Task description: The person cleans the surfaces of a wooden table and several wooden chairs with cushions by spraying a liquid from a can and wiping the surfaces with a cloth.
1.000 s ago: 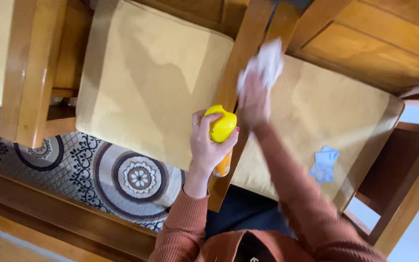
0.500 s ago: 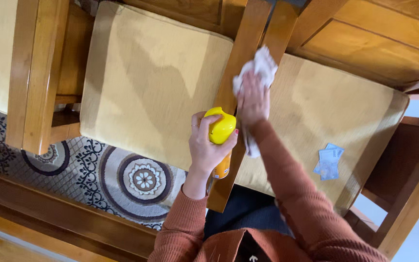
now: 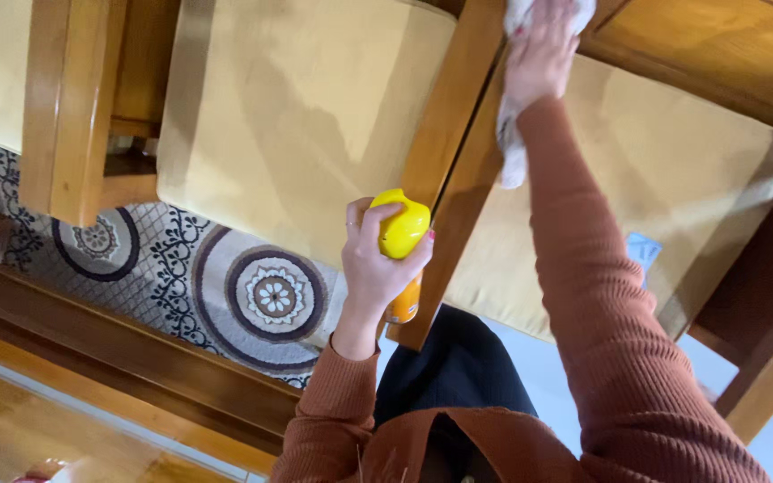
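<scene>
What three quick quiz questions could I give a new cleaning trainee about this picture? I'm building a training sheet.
1. True or false: the left hand grips a yellow-capped spray can.
2. What does the right hand press against the wooden armrest? A) white cloth B) sponge C) brush
3. What lies on the right seat cushion, partly hidden by the sleeve?

Key
1. True.
2. A, the white cloth.
3. A small blue packet.

yellow-capped spray can (image 3: 401, 241) upright beside the wooden armrest (image 3: 454, 143), crumpled white cloth (image 3: 512, 152) pressed on the armrest's far end.
</scene>
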